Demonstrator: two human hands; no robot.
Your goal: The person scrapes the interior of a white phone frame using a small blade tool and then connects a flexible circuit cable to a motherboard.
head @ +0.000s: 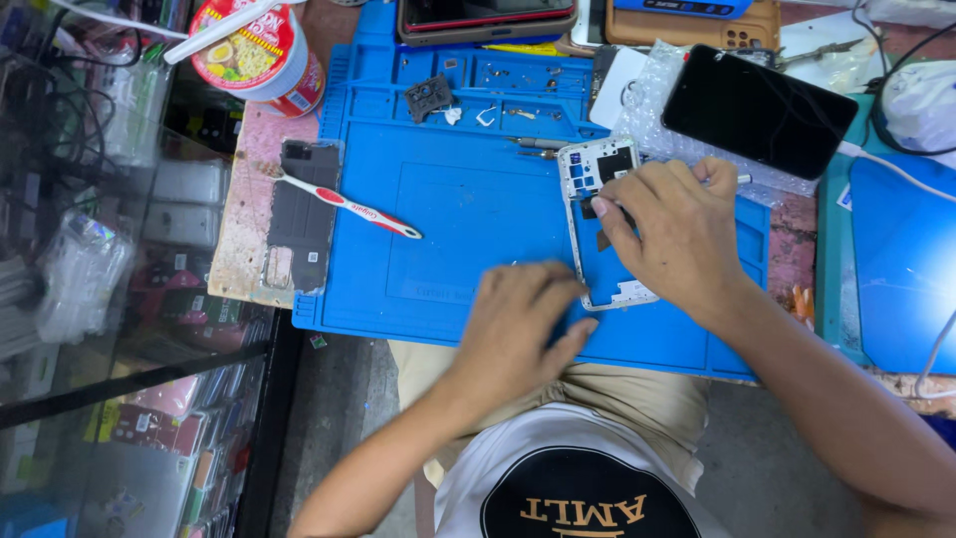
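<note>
We are pinching a thin tool against the white phone frame [604, 224] with our right hand [677, 239]; our left hand [518, 329], curled and empty, is steadying it on the blue mat [468, 209]. Removed parts [428, 97] are lying above, so disassembly looks well along.

We saw a worn pinkish bench [254, 189] carrying a blue work mat [468, 199]. On the bench itself stood an instant-noodle cup [261, 50] and lay a dark phone back panel [302, 214]; a toothbrush [349, 206] bridged panel and mat.
</note>
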